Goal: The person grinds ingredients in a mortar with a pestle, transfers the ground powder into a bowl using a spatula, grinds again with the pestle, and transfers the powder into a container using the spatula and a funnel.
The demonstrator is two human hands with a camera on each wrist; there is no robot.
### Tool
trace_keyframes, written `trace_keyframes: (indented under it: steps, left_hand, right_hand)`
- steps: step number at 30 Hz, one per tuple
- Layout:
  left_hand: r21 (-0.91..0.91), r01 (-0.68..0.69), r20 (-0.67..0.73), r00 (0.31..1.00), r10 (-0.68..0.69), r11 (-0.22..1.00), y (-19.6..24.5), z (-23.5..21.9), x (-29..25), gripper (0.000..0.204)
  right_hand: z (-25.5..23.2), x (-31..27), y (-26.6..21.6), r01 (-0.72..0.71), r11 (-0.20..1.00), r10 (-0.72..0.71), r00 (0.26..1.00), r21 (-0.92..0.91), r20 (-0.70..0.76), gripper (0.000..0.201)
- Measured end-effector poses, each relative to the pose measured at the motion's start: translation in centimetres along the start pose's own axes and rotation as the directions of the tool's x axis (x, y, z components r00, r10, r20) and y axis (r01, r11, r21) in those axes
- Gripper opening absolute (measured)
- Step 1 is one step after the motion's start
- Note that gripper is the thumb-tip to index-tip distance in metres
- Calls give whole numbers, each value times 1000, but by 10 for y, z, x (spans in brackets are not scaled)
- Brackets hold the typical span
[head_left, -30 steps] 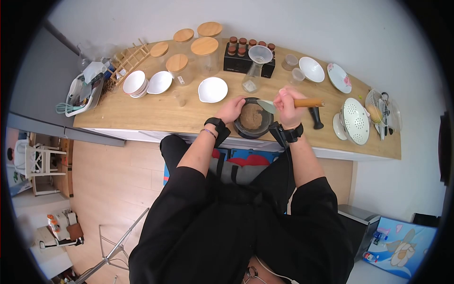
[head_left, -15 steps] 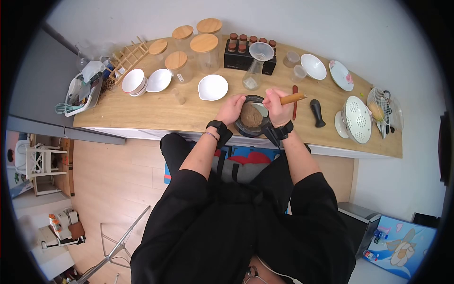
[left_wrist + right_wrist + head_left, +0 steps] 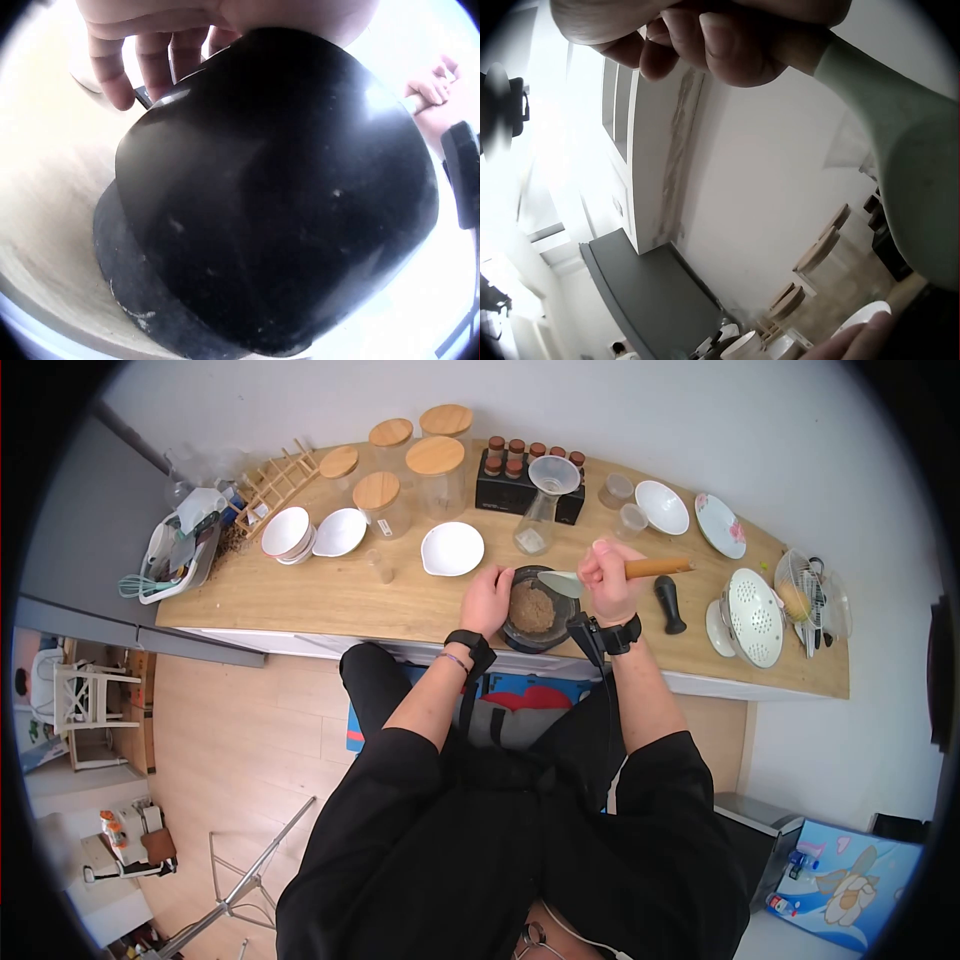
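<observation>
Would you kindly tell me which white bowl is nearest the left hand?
The bowl between the lidded jars and the dark mortar; the other white bowls sit farther away.

Right hand (image 3: 610,582) gripping a wooden-handled spoon (image 3: 562,582), pale head over the black mortar (image 3: 532,644); left hand (image 3: 487,602) holds the mortar's left side. Brown powder (image 3: 534,608) inside! Black pestle (image 3: 669,606) to the right, then a white footed colander (image 3: 752,618).

Wrist-view edges cut off both hands (image 3: 217,16) (image 3: 712,36) and, in the right view, the spoon (image 3: 922,180).
</observation>
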State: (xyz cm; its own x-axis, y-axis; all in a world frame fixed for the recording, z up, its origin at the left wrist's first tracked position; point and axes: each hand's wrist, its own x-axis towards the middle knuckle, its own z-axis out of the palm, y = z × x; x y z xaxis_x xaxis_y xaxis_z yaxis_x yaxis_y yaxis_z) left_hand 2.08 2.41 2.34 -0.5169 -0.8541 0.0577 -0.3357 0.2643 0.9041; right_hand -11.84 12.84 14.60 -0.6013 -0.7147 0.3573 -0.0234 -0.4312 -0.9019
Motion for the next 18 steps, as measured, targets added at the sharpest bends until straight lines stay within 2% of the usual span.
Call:
trace_keyframes:
  steps: [1,3,6,7,12,15,17,18]
  left_hand:
    - [1,-1,-4,1000,1,1000,-3,1,-3,32]
    - [89,-196,-103,973,205,977,-9,6,-13,27]
    - [28,-190,-166,967,192,981,-13,13,-30,27]
    - [6,-98,-97,990,98,995,-6,8,-37,32]
    - [-63,-96,-108,990,88,993,-13,11,-34,33]
    - [-48,-108,-130,986,101,993,-8,8,-35,31]
    - [-40,-104,-122,988,98,994,-6,7,-36,31]
    - [-24,-84,-114,990,81,996,-5,6,-36,31]
  right_hand:
    - [2,2,1,42,999,-42,998,-17,48,37]
    - [6,5,2,81,996,-78,992,-29,99,36]
    - [18,6,3,120,991,-111,985,-61,132,37]
    - [21,6,3,123,991,-115,984,-57,139,37]
    - [28,9,26,101,995,-100,987,0,130,36]
    - [26,9,49,14,997,-21,996,74,92,34]
    - [24,8,56,-115,981,96,988,158,122,32]
    - [24,9,59,-113,981,95,988,159,119,32]
